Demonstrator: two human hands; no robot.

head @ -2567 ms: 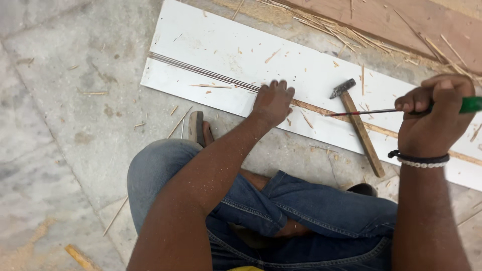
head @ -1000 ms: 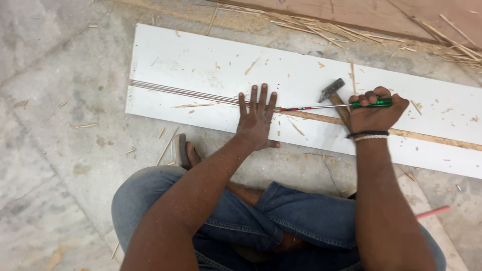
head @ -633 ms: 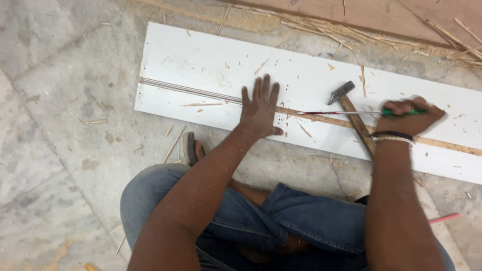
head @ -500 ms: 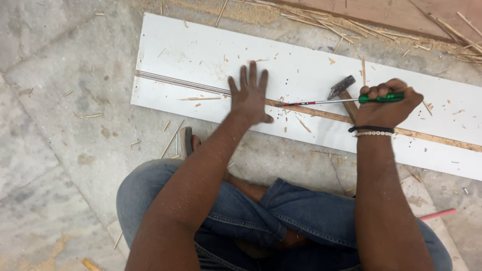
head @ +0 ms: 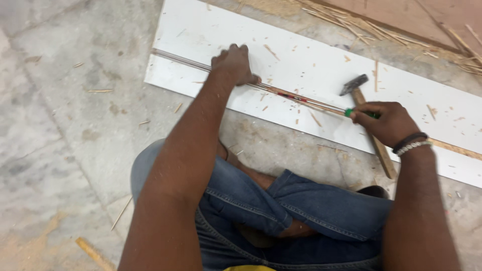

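Tool: we see a long thin screwdriver-like tool (head: 301, 98) with a green handle, lying along a narrow groove (head: 181, 57) that runs the length of a white board (head: 321, 65). Its shaft reaches from the right hand to the left hand.

Right hand: our right hand (head: 386, 123) is clenched around the green handle, near the middle of the board's front edge. A dark band and a beaded bracelet (head: 410, 144) sit on the wrist.

Left hand: our left hand (head: 233, 65) is curled, knuckles up, and presses down on the groove at the tool's far tip. We cannot tell whether it pinches the tip or only pins it.

Change: half a second ago the left hand lay flat with fingers spread; now it is bunched over the groove, and it sits farther from the right hand. The tool now lies lower, in line with the groove, so the work seems to be moving along that slot.

Hammer: a hammer (head: 369, 125) with a wooden handle lies on the board, partly under the right hand.

Surface: the board lies on a grey stone floor (head: 75, 125), strewn with wood slivers (head: 381, 37).

Room: we sit cross-legged in blue jeans (head: 311, 211); a brown wooden panel (head: 401, 15) lies beyond the board.
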